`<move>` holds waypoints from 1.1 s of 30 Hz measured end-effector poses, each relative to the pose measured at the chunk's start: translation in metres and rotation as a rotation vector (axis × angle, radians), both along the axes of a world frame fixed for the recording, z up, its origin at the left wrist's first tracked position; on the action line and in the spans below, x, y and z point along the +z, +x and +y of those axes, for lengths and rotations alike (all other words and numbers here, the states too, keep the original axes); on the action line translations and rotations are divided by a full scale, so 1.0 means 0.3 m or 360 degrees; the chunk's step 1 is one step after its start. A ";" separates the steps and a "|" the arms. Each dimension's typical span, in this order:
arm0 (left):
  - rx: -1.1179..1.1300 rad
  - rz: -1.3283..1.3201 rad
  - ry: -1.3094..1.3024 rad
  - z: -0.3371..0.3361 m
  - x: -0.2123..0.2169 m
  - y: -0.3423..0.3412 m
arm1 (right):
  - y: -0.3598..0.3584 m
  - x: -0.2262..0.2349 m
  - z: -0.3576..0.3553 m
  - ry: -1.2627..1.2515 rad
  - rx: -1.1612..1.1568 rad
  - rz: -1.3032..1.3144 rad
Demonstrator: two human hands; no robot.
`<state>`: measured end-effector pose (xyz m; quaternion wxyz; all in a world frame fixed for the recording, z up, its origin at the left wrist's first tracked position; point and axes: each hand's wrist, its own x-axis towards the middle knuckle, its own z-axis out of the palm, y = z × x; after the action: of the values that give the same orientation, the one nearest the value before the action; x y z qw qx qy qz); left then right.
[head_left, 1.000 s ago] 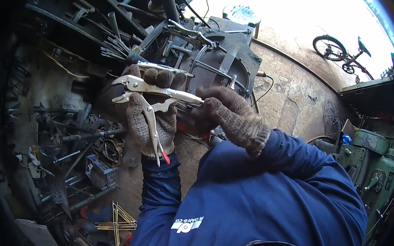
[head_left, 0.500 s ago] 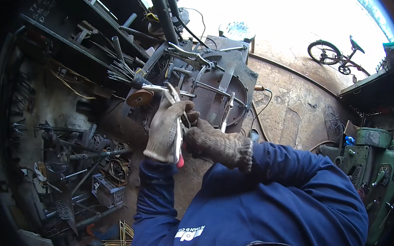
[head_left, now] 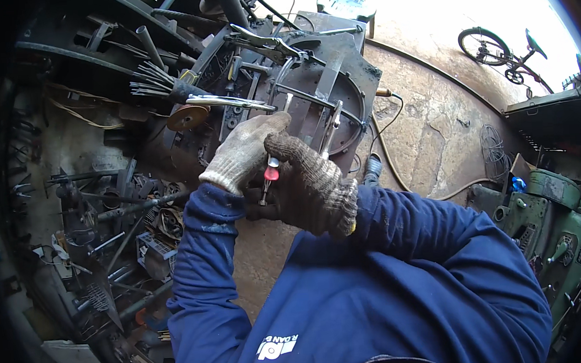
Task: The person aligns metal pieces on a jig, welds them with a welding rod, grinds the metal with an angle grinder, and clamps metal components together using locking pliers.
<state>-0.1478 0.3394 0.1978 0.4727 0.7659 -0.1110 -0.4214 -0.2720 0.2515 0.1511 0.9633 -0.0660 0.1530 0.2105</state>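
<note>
My left hand [head_left: 242, 151], in a pale knit glove, and my right hand [head_left: 307, 184], in a brown knit glove, are pressed together around the handles of locking pliers [head_left: 271, 174] with a red release lever. The pliers' jaws point up into a dark steel frame [head_left: 336, 65] of welded bars and plates and are hidden behind my gloves. A second pair of locking pliers [head_left: 232, 102] lies clamped on the frame just above my left hand. A third pair [head_left: 262, 43] sits higher on the frame.
A wire brush [head_left: 158, 86] and a rusty disc [head_left: 187, 118] lie left of the frame. Scrap bars and tools [head_left: 106, 213] are piled at the left. A cable [head_left: 396, 168] runs over the rusty floor. A green machine [head_left: 559, 225] stands right, a bicycle [head_left: 502, 49] far right.
My hands carried the pliers from open view at the left up to the steel frame and closed together around their handles. The view has shifted towards the frame.
</note>
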 end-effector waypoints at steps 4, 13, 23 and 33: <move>-0.0063 -0.0156 -0.0008 0.009 0.022 0.001 | 0.016 0.069 -0.049 0.0087 0.0019 0.0056; 0.0022 -0.0043 -0.0236 0.038 -0.059 0.007 | 0.037 0.105 -0.083 0.0017 0.0069 0.0182; -0.0164 -0.0242 -0.0227 0.029 -0.078 0.013 | 0.072 0.031 -0.107 0.0048 0.0065 0.0165; -0.0471 -0.0502 -0.0405 0.076 -0.141 0.045 | 0.044 0.072 -0.071 -0.0035 0.0034 0.0187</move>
<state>-0.1342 0.3621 0.1555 0.4752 0.7320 -0.3465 -0.3439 -0.2588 0.2301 0.1728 0.9495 -0.0659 0.2111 0.2225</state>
